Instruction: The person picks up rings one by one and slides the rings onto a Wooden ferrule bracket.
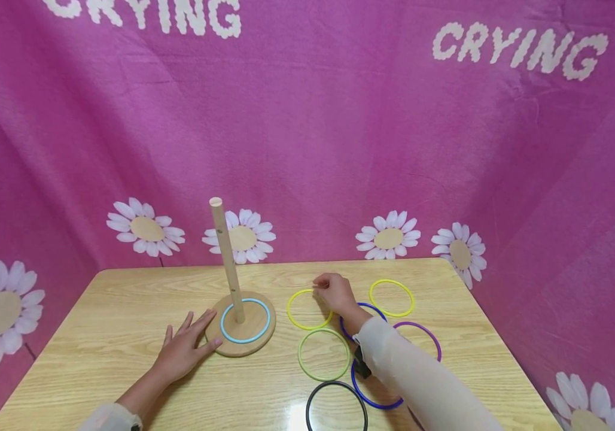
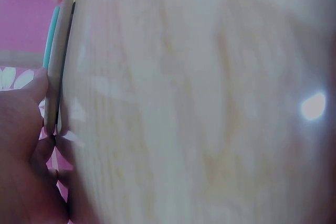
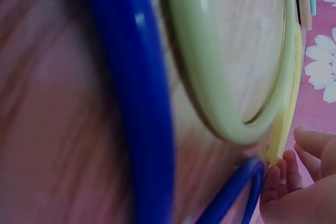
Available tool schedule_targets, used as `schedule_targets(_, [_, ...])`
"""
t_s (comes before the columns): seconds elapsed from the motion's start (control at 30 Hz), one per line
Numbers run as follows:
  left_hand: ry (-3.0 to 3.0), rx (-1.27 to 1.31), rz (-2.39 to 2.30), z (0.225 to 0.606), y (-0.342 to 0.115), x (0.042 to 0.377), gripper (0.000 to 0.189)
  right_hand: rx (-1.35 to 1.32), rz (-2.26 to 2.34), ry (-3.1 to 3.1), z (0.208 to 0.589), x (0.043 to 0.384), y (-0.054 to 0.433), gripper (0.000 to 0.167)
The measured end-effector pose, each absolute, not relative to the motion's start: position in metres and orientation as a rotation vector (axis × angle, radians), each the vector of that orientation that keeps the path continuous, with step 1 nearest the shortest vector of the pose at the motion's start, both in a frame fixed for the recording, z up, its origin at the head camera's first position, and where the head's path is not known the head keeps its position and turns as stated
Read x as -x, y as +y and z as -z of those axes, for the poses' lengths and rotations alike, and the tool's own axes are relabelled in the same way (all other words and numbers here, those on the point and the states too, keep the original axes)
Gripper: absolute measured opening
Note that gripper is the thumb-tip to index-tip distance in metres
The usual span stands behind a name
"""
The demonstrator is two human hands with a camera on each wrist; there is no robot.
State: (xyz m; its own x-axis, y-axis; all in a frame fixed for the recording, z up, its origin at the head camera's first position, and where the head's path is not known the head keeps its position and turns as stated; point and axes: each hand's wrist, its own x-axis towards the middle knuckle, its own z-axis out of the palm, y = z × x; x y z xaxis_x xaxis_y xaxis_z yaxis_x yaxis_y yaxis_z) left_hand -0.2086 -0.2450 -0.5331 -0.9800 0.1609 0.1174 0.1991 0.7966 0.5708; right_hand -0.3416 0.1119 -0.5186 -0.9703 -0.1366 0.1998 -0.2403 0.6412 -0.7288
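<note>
My left hand [image 1: 182, 353] is spread at the left edge of a round wooden base [image 1: 232, 347], thumb and fingertips touching it. From the base rises an upright wooden peg [image 1: 227, 257], with a light blue ring [image 1: 245, 342] lying around its foot. My right hand [image 1: 335, 293] is at the far right side of a yellow ring [image 1: 289, 315], which looks flat on the table. In the right wrist view, bent fingers [image 3: 283, 177] are close against that ring's edge. Whether they pinch it cannot be made out.
On the wooden table [image 1: 124, 305] lie a lime green ring [image 1: 300, 365], a black ring [image 1: 308, 401], two blue rings [image 1: 377, 406], a purple ring [image 1: 430, 332] and another yellow ring [image 1: 413, 302]. My right forearm covers parts of some. A pink flowered cloth [image 1: 307, 149] hangs behind the table and at both sides.
</note>
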Motion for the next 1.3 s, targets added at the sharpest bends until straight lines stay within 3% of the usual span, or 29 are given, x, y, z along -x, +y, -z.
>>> schedule_targets(0.47, [-2.918, 0.289, 0.949, 0.5308, -0.2427, 0.2074, 0.074, -0.215, -1.139, -2.832, 0.5215, 0.3416, 0.1106, 0.014])
schedule_targets(1.3, [-2.924, 0.287, 0.952, 0.5303, -0.2437, 0.2074, 0.075, -0.263, -1.043, -2.86, 0.5154, 0.3471, 0.1136, 0.009])
